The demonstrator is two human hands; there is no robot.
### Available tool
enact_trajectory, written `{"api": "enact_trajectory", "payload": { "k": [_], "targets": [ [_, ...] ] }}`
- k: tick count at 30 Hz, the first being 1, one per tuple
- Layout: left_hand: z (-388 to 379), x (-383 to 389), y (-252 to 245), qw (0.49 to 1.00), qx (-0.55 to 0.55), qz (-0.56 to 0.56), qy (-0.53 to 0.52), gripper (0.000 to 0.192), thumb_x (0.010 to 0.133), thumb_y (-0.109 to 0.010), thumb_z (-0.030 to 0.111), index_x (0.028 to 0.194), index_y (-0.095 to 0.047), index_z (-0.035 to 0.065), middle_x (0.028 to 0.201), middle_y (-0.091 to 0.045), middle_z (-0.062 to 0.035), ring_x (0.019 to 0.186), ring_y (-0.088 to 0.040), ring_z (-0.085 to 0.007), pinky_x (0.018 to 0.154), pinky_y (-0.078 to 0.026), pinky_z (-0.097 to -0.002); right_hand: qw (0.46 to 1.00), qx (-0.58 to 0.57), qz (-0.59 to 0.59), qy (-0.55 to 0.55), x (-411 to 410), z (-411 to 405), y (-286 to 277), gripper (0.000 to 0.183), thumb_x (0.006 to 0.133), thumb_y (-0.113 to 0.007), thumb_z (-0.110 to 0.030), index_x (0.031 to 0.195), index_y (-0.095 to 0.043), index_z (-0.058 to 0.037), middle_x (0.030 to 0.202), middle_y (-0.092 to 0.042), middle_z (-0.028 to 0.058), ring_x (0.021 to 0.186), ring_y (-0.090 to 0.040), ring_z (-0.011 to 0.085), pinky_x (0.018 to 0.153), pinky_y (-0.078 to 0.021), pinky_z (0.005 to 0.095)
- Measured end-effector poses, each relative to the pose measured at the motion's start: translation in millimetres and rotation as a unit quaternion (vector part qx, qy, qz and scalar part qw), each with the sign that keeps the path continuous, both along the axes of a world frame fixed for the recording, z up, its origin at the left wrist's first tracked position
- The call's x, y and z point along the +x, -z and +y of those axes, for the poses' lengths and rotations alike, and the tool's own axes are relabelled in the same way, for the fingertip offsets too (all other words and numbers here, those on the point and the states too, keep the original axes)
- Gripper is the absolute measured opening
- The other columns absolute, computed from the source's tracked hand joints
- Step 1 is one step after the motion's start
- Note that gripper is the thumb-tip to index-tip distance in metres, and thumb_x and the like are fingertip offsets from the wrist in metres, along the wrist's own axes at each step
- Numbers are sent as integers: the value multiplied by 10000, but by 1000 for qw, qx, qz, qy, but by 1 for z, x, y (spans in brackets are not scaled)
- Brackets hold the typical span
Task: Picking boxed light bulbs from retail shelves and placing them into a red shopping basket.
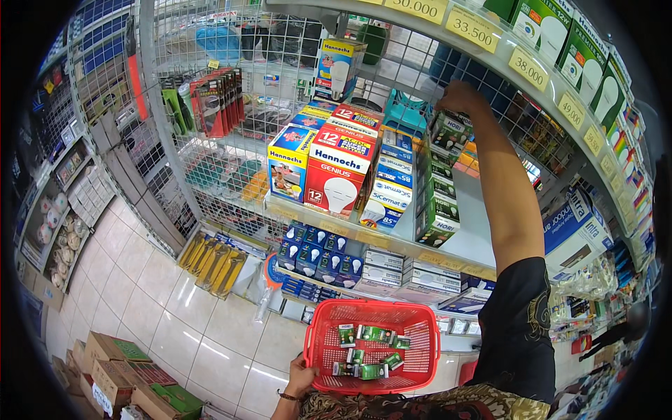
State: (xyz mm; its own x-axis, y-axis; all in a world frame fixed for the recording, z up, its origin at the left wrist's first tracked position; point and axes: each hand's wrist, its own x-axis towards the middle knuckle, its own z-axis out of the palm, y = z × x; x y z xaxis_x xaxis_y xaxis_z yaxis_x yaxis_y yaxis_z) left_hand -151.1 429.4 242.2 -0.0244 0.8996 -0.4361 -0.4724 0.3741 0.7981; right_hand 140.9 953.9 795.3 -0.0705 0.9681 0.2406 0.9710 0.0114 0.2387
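Observation:
My left hand (301, 376) grips the left rim of a red plastic shopping basket (428, 336). Several small green-and-white HORI light bulb boxes (374, 334) lie loose on the basket's bottom. My right hand (461, 97) is stretched far into the shelf, at the top of a green HORI box (450, 131) near the back wire grid. Its fingers are mostly hidden, so whether they hold the box is unclear. In front of that box, a row of HORI boxes (438, 212) runs to the shelf's front edge.
Left of the row stand SiCemat boxes (389, 197) and red Hannochs bulb boxes (338, 173). An upper shelf edge with price tags (472, 30) curves above my right arm. Lower down are more bulb boxes (315, 257). Cardboard cartons (126, 378) sit on the tiled floor (210, 336).

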Motion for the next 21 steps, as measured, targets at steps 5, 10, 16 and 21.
{"api": "enact_trajectory", "payload": {
  "k": [5,10,16,21],
  "targets": [
    [1,-5,1,1000,-11,3,14,616,638,-550,-191,1219,-674,-28,1016,-730,-63,821,-667,-143,663,-552,-283,999,-25,-30,-17,-10,-12,-7,684,759,-790,-517,1171,-704,22,1322,-626,219,1225,-608,397,1009,-504,450],
    [5,-4,-1,1000,-19,-6,20,620,640,-550,-187,1227,-670,-31,1034,-729,-70,840,-669,-150,676,-554,-284,998,-37,-44,-10,-6,-3,-2,696,751,-799,-511,1191,-693,18,1305,-633,215,1233,-601,402,1013,-501,449],
    [7,-7,3,1000,-13,1,24,628,638,-556,-184,1238,-666,-34,1059,-729,-76,873,-673,-158,726,-561,-296,1000,7,-2,19,0,5,4,699,747,-805,-490,1253,-661,-31,1339,-634,164,1240,-608,385,1005,-463,605],
    [5,-9,10,1000,-19,-4,17,632,637,-559,-185,1241,-665,-32,1055,-730,-76,880,-673,-160,733,-561,-297,999,22,11,38,-34,-25,3,565,762,-799,-490,1063,-761,-14,1293,-653,188,1179,-638,383,944,-520,521]
  ]
}}
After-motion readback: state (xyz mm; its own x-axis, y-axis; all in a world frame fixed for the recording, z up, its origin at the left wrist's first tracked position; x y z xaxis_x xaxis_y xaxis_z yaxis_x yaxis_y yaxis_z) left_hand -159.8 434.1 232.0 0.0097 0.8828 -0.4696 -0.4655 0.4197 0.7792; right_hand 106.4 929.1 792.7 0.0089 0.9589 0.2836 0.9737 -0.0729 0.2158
